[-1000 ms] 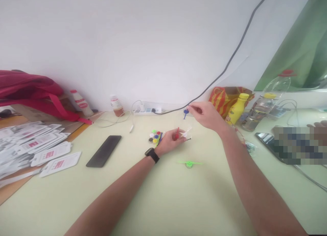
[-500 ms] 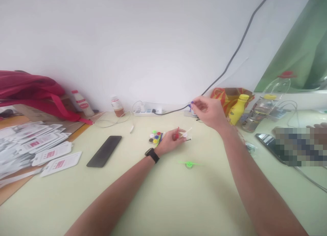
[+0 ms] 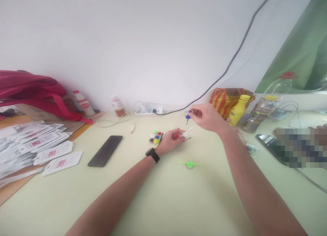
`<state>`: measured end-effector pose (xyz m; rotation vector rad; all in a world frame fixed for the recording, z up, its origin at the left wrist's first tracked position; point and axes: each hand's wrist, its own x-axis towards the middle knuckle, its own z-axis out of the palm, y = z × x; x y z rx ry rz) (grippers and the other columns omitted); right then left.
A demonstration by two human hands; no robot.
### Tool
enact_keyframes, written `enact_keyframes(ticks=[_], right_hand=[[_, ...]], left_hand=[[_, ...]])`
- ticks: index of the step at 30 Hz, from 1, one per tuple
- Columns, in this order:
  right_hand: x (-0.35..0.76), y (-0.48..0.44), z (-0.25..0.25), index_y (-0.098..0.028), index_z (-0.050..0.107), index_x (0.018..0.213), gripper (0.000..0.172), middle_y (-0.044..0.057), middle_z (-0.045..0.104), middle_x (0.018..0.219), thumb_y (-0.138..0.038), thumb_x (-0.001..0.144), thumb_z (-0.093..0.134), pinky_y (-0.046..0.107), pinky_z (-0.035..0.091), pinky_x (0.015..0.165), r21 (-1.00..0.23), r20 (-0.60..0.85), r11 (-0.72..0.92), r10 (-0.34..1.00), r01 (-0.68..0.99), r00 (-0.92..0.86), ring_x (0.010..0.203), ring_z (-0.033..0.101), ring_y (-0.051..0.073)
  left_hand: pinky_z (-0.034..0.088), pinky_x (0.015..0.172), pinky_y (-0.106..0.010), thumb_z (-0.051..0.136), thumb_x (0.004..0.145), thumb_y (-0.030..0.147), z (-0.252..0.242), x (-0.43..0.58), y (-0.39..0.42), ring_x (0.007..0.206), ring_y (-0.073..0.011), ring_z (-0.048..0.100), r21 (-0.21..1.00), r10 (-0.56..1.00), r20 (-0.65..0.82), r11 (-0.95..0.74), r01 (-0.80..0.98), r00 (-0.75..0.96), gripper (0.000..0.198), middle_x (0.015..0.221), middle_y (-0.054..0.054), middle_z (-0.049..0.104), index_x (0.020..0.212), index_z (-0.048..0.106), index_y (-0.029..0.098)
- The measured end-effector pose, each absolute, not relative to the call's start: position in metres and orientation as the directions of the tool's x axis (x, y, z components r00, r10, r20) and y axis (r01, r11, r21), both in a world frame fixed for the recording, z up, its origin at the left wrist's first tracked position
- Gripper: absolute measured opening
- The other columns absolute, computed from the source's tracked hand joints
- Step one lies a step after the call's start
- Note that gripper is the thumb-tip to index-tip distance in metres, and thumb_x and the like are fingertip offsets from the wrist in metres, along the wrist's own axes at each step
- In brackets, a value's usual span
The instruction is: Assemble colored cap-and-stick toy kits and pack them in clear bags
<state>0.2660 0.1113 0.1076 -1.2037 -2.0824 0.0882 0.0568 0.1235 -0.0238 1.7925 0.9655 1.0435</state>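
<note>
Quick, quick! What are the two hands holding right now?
Left hand: fingers curled at a red propeller and a white propeller; grip can't be told.
Right hand: closed, pinching a blue propeller.

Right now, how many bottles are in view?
5: white bottle and brown drink bottle by the wall at left; yellow bottle, yellow-capped clear bottle and, behind it, red-capped clear bottle at right. Others may be hidden.

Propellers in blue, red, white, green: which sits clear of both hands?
The green propeller, on the tabletop; the right hand pinches the blue propeller; the red propeller and white propeller are at the left hand.
</note>
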Motion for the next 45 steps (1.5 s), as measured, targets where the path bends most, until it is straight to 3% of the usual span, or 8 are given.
enact_keyframes(ticks=[12, 19, 21, 25, 29, 35, 41, 45], right_hand=[[0.26, 0.11, 0.101, -0.022, 0.071, 0.071, 0.021, 0.0, 0.057, 0.059, -0.032, 0.087, 0.062, 0.029, 0.029, 0.054, -0.414, 0.29, 0.507, 0.861, 0.756, -0.418, 0.055, 0.046, 0.014], [0.271, 0.118, 0.099, -0.022, 0.067, 0.103, 0.022, 0.001, 0.065, 0.071, -0.04, 0.097, 0.056, 0.026, 0.038, 0.054, -0.635, 0.431, 0.423, 0.888, 0.646, -0.159, 0.059, 0.056, 0.015], [0.277, 0.126, 0.09, -0.021, 0.065, 0.106, 0.021, 0.005, 0.072, 0.088, -0.038, 0.095, 0.059, 0.026, 0.044, 0.056, -0.717, 0.338, 0.364, 0.928, 0.595, -0.16, 0.065, 0.063, 0.015], [0.274, 0.14, 0.061, -0.021, 0.066, 0.12, 0.035, 0.01, 0.074, 0.111, -0.036, 0.089, 0.071, 0.028, 0.053, 0.066, -0.824, 0.031, 0.277, 0.894, 0.495, -0.448, 0.074, 0.069, 0.016], [0.259, 0.148, 0.041, -0.016, 0.074, 0.099, 0.031, 0.008, 0.077, 0.089, -0.045, 0.09, 0.067, 0.028, 0.051, 0.064, -0.842, 0.003, 0.306, 0.827, 0.445, -0.563, 0.065, 0.063, 0.014], [0.269, 0.154, 0.036, -0.017, 0.079, 0.087, 0.03, 0.008, 0.078, 0.087, -0.047, 0.083, 0.075, 0.028, 0.05, 0.063, -0.752, -0.075, 0.319, 0.829, 0.578, -0.555, 0.07, 0.066, 0.017], [0.287, 0.146, 0.057, -0.023, 0.063, 0.136, 0.064, 0.012, 0.072, 0.12, -0.048, 0.08, 0.081, 0.031, 0.056, 0.073, -0.825, 0.177, 0.359, 0.897, 0.436, -0.405, 0.087, 0.069, 0.019], [0.288, 0.142, 0.071, -0.021, 0.07, 0.125, 0.054, 0.009, 0.073, 0.11, -0.05, 0.08, 0.08, 0.03, 0.053, 0.068, -0.822, 0.24, 0.406, 0.883, 0.399, -0.404, 0.077, 0.064, 0.016]], left_hand=[[0.044, 0.064, -0.028, 0.079, 0.081, 0.052, -0.031, 0.054, 0.131, 0.067, -0.015, 0.052, 0.856, 0.875, 0.313, -0.428, 0.289, 0.369, 0.044, 0.076, 0.0, 0.063, 0.11, 0.076, 0.018], [0.054, 0.092, -0.037, 0.082, 0.083, 0.046, -0.019, 0.053, 0.14, 0.104, -0.0252, 0.07, 0.955, 0.901, 0.295, -0.29, -0.063, 0.317, 0.042, 0.112, -0.012, 0.075, 0.112, 0.073, 0.016], [0.054, 0.097, -0.038, 0.082, 0.083, 0.046, -0.014, 0.05, 0.148, 0.11, -0.0261, 0.071, 0.957, 0.921, 0.267, -0.22, -0.187, 0.283, 0.044, 0.117, -0.013, 0.075, 0.113, 0.072, 0.016], [0.055, 0.094, -0.039, 0.082, 0.082, 0.05, -0.007, 0.043, 0.16, 0.104, -0.0263, 0.073, 0.956, 0.944, 0.26, -0.223, -0.19, 0.203, 0.047, 0.108, -0.013, 0.078, 0.112, 0.074, 0.015], [0.056, 0.093, -0.038, 0.084, 0.08, 0.05, -0.004, 0.038, 0.161, 0.098, -0.0243, 0.073, 0.956, 0.943, 0.278, -0.253, -0.151, 0.181, 0.044, 0.101, -0.012, 0.078, 0.104, 0.076, 0.014], [0.058, 0.081, -0.036, 0.088, 0.074, 0.05, -0.005, 0.037, 0.162, 0.086, -0.0221, 0.073, 0.957, 0.943, 0.284, -0.267, -0.113, 0.176, 0.052, 0.095, -0.01, 0.077, 0.107, 0.073, 0.014], [0.057, 0.078, -0.035, 0.089, 0.072, 0.046, -0.01, 0.039, 0.154, 0.083, -0.0197, 0.07, 0.943, 0.869, 0.189, -0.29, 0.16, 0.457, 0.055, 0.093, -0.007, 0.074, 0.115, 0.073, 0.016], [0.056, 0.076, -0.034, 0.089, 0.073, 0.045, -0.006, 0.042, 0.147, 0.084, -0.0203, 0.07, 0.941, 0.848, 0.152, -0.281, 0.188, 0.508, 0.059, 0.096, -0.009, 0.075, 0.122, 0.071, 0.016]])
